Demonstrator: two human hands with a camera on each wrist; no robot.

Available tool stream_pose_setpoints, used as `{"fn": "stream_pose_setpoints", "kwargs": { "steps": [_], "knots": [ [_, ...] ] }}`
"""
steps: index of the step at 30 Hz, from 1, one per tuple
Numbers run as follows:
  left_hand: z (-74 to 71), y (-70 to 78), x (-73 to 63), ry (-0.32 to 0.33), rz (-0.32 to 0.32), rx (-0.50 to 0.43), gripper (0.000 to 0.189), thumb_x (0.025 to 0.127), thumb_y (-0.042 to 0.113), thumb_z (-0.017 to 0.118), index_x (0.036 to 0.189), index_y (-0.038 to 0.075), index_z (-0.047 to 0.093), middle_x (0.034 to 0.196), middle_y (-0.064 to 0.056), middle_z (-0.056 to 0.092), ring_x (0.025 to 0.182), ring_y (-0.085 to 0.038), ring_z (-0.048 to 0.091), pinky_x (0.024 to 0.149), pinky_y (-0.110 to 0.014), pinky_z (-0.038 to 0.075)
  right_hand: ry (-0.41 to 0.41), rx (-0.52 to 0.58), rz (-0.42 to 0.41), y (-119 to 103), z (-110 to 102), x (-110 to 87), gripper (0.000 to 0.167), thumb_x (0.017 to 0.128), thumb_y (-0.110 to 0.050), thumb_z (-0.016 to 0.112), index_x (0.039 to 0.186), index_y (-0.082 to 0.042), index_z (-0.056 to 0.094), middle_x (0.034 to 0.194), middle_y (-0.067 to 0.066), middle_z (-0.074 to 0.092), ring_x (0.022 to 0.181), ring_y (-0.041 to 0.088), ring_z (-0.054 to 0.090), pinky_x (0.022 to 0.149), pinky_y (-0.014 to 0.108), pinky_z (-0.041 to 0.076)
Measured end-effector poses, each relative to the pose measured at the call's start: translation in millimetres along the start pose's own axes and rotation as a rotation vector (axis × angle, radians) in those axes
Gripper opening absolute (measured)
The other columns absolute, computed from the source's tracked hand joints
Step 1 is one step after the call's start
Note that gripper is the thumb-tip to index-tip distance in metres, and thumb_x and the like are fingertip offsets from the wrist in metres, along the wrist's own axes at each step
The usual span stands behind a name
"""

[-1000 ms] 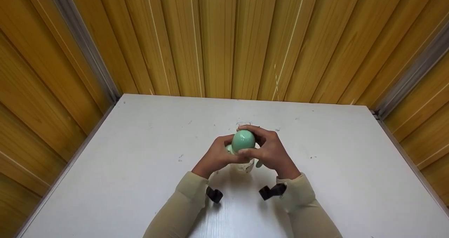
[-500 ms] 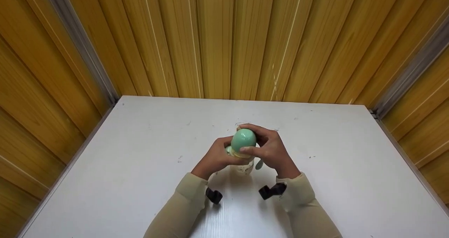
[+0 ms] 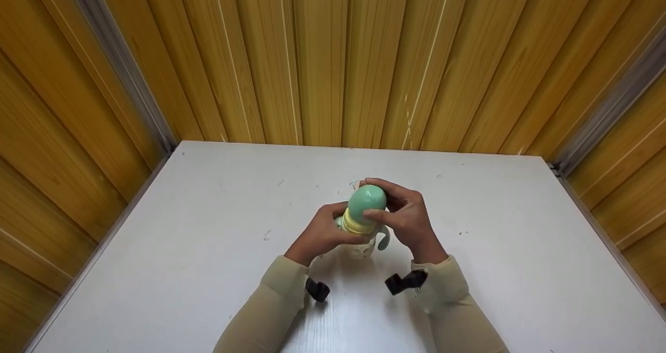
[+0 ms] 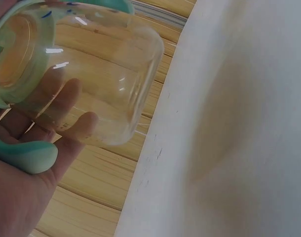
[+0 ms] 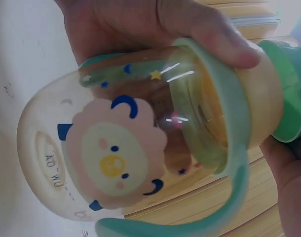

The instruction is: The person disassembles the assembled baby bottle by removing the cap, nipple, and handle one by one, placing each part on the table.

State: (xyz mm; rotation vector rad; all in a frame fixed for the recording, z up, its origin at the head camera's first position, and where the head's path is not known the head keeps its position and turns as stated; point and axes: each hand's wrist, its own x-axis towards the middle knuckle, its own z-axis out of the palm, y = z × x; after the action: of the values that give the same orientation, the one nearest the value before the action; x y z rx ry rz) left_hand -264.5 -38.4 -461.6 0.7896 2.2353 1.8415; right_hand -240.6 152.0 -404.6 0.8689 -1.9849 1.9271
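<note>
left hand (image 3: pixel 325 228), centre of the head frame: grasped the bottle (image 5: pixel 47 123) about its neck. its fingers were hidden behind the bottle there, but showed through the clear wall in the left wrist frame, where the bottle's top was cut off at the left edge.

bottle: held at the centre of the head frame, mostly covered by the left hand; whether its base met the table could not be told. a pink printed animal face (image 5: pixel 113 158) filled the middle of the right wrist frame; faint print near the base was hard to read.

yellow collar (image 3: pixel 354 224): partly behind the left thumb.

green cap (image 3: pixel 367 199): above the collar, cut off at the right edge of the right wrist frame; whether it touched the collar could not be told.

mint handle (image 3: pixel 384 239): right of the bottle, its upper end obscured.

right hand (image 3: pixel 408 217): grasped the cap between thumb and fingers, its thumb blocking part of the cap.

surroundings, left to right: wood-grain wall (image 3: pixel 47 134); grey metal strip (image 3: pixel 122 64); white table (image 3: pixel 156 249), marked with dark scuffs; beige left sleeve (image 3: pixel 265 311), cut off below; beige right sleeve (image 3: pixel 463 316), likewise.
</note>
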Motion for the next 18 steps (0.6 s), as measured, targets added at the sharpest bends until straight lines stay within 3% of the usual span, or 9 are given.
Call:
{"fn": "stream_pose_setpoints", "kwargs": {
  "steps": [8, 18],
  "knots": [
    [-1.0, -8.4, 2.8, 0.034, -0.032, -0.026, 0.058, 0.066, 0.03, 0.089, 0.119, 0.028, 0.066, 0.111, 0.005, 0.068, 0.103, -0.017, 0.061, 0.092, -0.039, 0.049, 0.077, -0.025, -0.025, -1, -7, 0.4, 0.047, 0.076, 0.005, 0.076, 0.121, 0.002, 0.064, 0.117, 0.016, 0.069, 0.103, 0.019, 0.068, 0.09, 0.03, 0.054],
    [-1.4, -12.5, 4.3, 0.07, -0.079, -0.014, 0.064, 0.063, 0.037, 0.089, 0.122, 0.029, 0.064, 0.115, 0.008, 0.067, 0.109, -0.015, 0.06, 0.1, -0.043, 0.045, 0.185, 0.014, 0.018, -2, -19, 2.1, 0.045, 0.075, 0.004, 0.077, 0.118, 0.006, 0.064, 0.113, 0.008, 0.071, 0.103, 0.019, 0.068, 0.088, 0.031, 0.055]
  ]
}}
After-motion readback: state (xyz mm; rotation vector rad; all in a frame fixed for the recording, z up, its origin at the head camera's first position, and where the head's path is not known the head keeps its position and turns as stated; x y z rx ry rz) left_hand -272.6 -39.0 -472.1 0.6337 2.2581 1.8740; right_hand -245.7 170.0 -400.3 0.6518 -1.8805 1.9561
